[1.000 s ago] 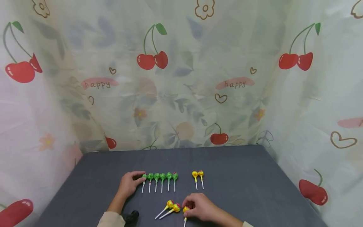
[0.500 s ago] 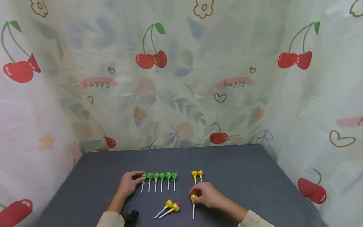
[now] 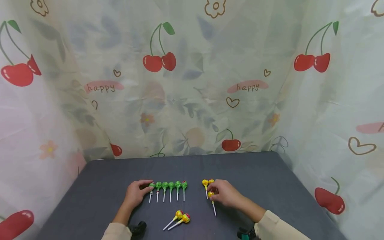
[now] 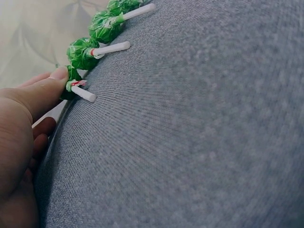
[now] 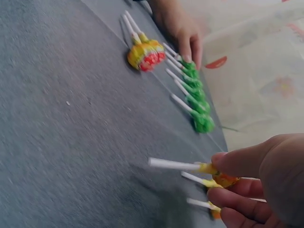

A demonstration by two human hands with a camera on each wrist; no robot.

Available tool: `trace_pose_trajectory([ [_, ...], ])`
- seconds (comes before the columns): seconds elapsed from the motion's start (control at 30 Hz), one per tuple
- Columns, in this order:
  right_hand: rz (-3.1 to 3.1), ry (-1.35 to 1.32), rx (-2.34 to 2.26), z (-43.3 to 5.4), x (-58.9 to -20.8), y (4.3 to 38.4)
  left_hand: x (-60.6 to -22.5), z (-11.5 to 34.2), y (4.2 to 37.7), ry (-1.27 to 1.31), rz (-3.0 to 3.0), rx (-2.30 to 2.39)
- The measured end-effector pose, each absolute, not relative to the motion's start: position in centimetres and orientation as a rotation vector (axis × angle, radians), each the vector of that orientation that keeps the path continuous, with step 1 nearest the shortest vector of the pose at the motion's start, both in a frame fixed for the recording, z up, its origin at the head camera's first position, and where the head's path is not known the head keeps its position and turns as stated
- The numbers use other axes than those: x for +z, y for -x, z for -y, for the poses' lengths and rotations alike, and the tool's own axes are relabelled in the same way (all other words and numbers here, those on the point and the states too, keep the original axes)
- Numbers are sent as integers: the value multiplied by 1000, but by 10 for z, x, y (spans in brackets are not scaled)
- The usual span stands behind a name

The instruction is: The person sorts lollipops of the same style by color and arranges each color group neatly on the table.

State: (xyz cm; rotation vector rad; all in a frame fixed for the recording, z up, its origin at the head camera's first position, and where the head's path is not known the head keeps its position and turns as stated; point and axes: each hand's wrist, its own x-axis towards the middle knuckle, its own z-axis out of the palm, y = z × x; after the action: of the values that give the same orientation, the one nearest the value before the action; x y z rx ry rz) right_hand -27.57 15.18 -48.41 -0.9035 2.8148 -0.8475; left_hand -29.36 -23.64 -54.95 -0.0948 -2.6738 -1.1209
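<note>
My left hand (image 3: pixel 136 193) pinches the head of the leftmost green lollipop (image 4: pixel 72 83) between thumb and finger. That lollipop ends a row of several green lollipops (image 3: pixel 171 185), heads away from me and white sticks toward me. My right hand (image 3: pixel 229 194) pinches a yellow lollipop (image 5: pixel 173 164) near its head, the stick pointing toward me. In the right wrist view it appears raised off the cloth. Just beyond are two yellow lollipops (image 3: pixel 205 183) side by side, one partly hidden by the fingers. Nearer me, two more yellow lollipops (image 3: pixel 186 218) lie slanted together.
A dark grey cloth (image 3: pixel 120 173) covers the table. Patterned curtains (image 3: pixel 192 110) with cherries stand behind it and at both sides. A black strap or device (image 3: pixel 138 230) shows at my left wrist, and another dark device (image 3: pixel 246 233) near my right sleeve.
My right hand has carried the yellow lollipop away from me and to the right, from beside the slanted pair up to the far yellow pair. My left hand has stayed put.
</note>
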Motion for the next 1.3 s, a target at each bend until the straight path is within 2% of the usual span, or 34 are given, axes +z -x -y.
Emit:
trace_pose_trajectory([
  [0.53,-2942,797,-839,-169,-486,291,-548,234,294,76,2676,-1107],
  [0.83,-3009,582,-854,-176,-497,298,-549,234,293,58,2675,-1115],
  [1.3,-3029,471,-935,-180,-511,321,-548,235,293,69,2685,-1135],
])
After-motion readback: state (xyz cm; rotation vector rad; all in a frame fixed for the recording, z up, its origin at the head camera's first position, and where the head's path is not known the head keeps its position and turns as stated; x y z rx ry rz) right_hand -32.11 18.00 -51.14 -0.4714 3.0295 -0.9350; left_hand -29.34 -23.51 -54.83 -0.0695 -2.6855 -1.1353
